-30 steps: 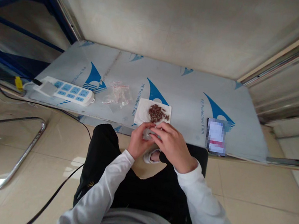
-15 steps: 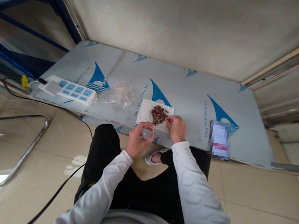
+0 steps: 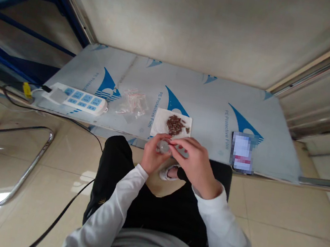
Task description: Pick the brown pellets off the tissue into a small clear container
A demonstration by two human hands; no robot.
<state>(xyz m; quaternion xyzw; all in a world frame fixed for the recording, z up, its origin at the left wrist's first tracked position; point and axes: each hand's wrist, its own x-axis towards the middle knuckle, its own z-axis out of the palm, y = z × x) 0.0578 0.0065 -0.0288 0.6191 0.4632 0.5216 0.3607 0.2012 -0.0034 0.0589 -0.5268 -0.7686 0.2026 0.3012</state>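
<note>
Low in front of the table edge, my left hand [image 3: 153, 155] is closed around a small clear plastic bag [image 3: 163, 147], its mouth spread round. My right hand [image 3: 193, 159] has come over the bag's mouth, thumb and forefinger pinched together at its rim; whatever is between those fingertips is too small to make out. Just beyond both hands lies a pile of small reddish-brown rod-shaped pieces [image 3: 175, 125] on a white paper sheet [image 3: 159, 123]. A few pieces sit apart at the pile's right side.
Several flat clear bags with red strips [image 3: 133, 102] lie left of the paper. A white power strip [image 3: 77, 99] with a cable is further left. On the right a phone [image 3: 242, 152] lies at the front edge of the film-covered table [image 3: 211, 106].
My right hand has moved from the pile's right side back and left to the bag in my left hand. The left hand has stayed nearly in place.
</note>
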